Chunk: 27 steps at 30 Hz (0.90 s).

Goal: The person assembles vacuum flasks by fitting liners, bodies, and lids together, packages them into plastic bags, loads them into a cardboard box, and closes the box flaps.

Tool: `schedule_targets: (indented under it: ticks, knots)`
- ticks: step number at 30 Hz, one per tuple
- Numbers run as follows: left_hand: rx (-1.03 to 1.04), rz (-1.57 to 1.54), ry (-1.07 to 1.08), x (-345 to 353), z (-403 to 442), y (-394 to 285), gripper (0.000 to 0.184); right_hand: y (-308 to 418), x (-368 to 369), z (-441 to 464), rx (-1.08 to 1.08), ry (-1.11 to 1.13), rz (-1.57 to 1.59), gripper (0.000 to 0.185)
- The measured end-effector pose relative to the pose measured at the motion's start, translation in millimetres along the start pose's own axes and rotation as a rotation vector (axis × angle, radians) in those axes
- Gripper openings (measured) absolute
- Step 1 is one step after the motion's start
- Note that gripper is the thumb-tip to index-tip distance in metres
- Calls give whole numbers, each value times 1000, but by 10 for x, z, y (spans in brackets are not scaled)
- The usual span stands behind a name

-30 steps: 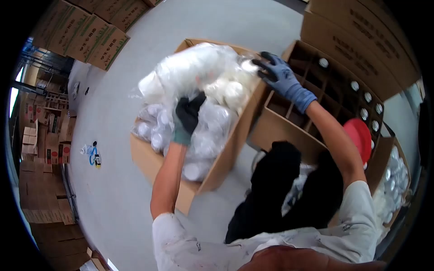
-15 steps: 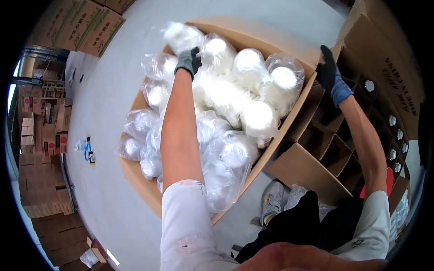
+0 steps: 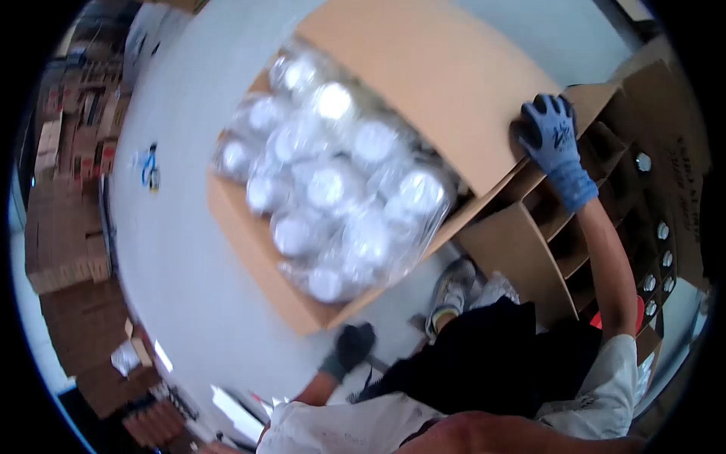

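My right hand (image 3: 552,135), in a blue-grey glove with dark fingertips, has its fingers bent over the right end of a cardboard flap (image 3: 439,83). The flap lies across the far part of a large cardboard box (image 3: 253,261). Inside the box, several white, round-ended items (image 3: 329,185) in clear plastic wrap are packed closely together. My left hand (image 3: 354,344), in a dark glove, is low beside the near corner of the box, apart from the wrapped items. Its fingers are smeared and hard to make out.
At the right stands an open carton (image 3: 522,253) with cardboard dividers, several silver-capped items (image 3: 643,162) in its cells. My shoe (image 3: 452,291) is between the boxes, by some clear plastic (image 3: 495,290). Stacked cartons (image 3: 64,234) line the left; a blue strap-like object (image 3: 149,166) lies on the floor.
The far flap has come down over part of the box. My left hand has left the wrapped items and drawn back to the near corner. My right hand has shifted onto the flap.
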<state>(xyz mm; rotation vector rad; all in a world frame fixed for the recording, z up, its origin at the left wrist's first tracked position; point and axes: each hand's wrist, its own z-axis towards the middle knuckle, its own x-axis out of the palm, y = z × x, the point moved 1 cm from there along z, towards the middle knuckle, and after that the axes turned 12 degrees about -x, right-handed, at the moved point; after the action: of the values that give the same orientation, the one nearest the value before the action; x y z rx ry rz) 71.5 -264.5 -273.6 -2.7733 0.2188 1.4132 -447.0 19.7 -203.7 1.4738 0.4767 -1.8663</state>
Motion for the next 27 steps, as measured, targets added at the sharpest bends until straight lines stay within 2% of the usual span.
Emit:
schedule_targets:
  ticks: [1, 2, 3, 5, 6, 8, 11, 12, 14, 15, 16, 18, 20, 22, 23, 24, 26, 27]
  knots:
    - [-232, -344, 28, 260, -194, 308, 22, 92, 81, 89, -20, 34, -172, 34]
    - [-667, -894, 59, 569, -404, 497, 21, 70, 300, 109, -43, -65, -186, 47]
    - [-1081, -1488, -212, 576, -547, 646, 20, 143, 329, 120, -91, -95, -131, 51]
    - [-1175, -1562, -591, 609, -582, 568, 20, 197, 358, 161, -169, -166, -42, 58]
    - [-1213, -1588, -771, 341, -552, 440, 19, 122, 419, 142, -139, -22, -61, 66]
    - [-1281, -1624, -1131, -118, -618, 227, 19, 177, 384, 124, -153, 22, -127, 65]
    - [-1121, -1096, -644, -376, -977, 300, 17, 201, 408, 149, -177, 64, -203, 65]
    - [-1101, -994, -391, -763, -897, 381, 16, 229, 390, 164, -174, 81, -208, 64]
    - [-717, -831, -687, -945, -603, 586, 14, 248, 372, 172, -178, 74, -226, 63]
    - [-529, -772, -780, -1159, -388, 726, 15, 262, 371, 181, -173, 86, -231, 63]
    - [-365, -788, -794, -1682, -14, 937, 17, 271, 363, 186, -168, 100, -238, 63]
    - [-366, -707, -523, -1929, 471, 1123, 22, 270, 354, 187, -173, 101, -226, 64]
    - [-275, -627, -902, -1676, 1152, 1376, 23, 300, 330, 197, -170, 116, -236, 64]
    - [-287, -1134, -383, -2025, 1626, 1804, 28, 285, 337, 200, -170, 143, -239, 64]
    - [-226, -1308, -569, -2007, 1895, 2035, 36, 289, 332, 218, -173, 144, -236, 65]
    - [-43, -1501, -678, -2146, 2126, 2358, 42, 286, 327, 218, -171, 147, -234, 65]
    - [-181, -1034, -1259, -2491, 2412, 3164, 40, 287, 330, 206, -161, 168, -231, 66]
    - [-445, -679, -1315, -2610, 2441, 3641, 39, 287, 323, 218, -164, 178, -226, 66]
